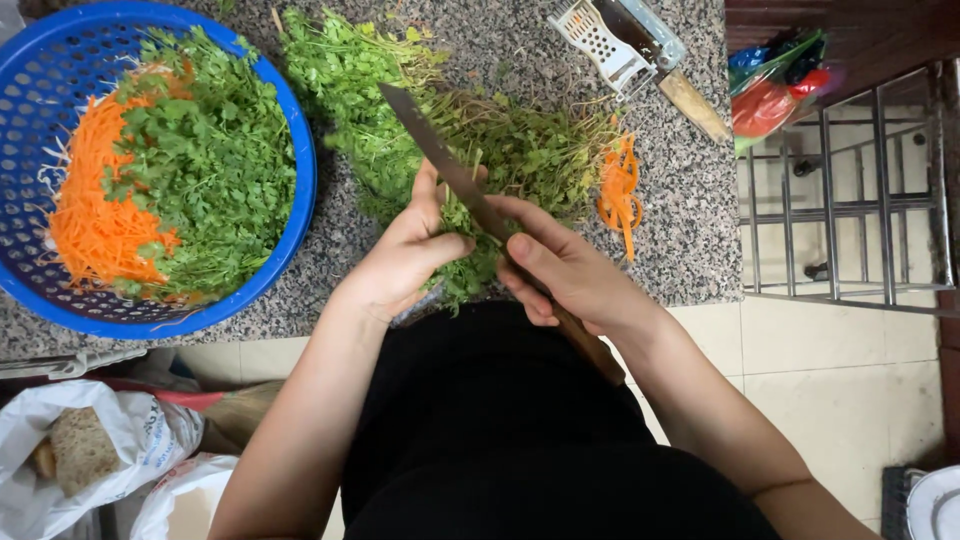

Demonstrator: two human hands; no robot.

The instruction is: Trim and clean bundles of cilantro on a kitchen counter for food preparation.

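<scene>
Right hand (565, 275): nearest the person's body, it was closed around the wooden handle of a long knife (455, 178), fingers wrapped tight, with the handle's end poking out behind the wrist
Left hand (405, 255): just beside the right, its fingers were curled shut on a small bunch of herb stems (462, 262), pinching them together at the counter's near edge
Blade: it ran up and to the left from the right hand, passing between the two hands and lying across the gripped bunch, its tip over the leafy pile beyond
Doing the cut well: judging from this, the left fingertips ought to stay tucked back from the edge, the bunch kept tight so the stems would not splay, and the blade drawn away from the thumb, not toward it
Herb pile (450, 125): a loose heap of green stalks and leaves lay on the speckled granite counter (690, 240) just past the hands
Carrot shreds (620, 190): a few orange strips sat at the pile's right edge
Blue basket (290, 215): left of the pile, it held picked green leaves beside shredded carrot
Grater (605, 45): farthest off, a white grater and another wooden-handled tool lay at the counter's far right
</scene>
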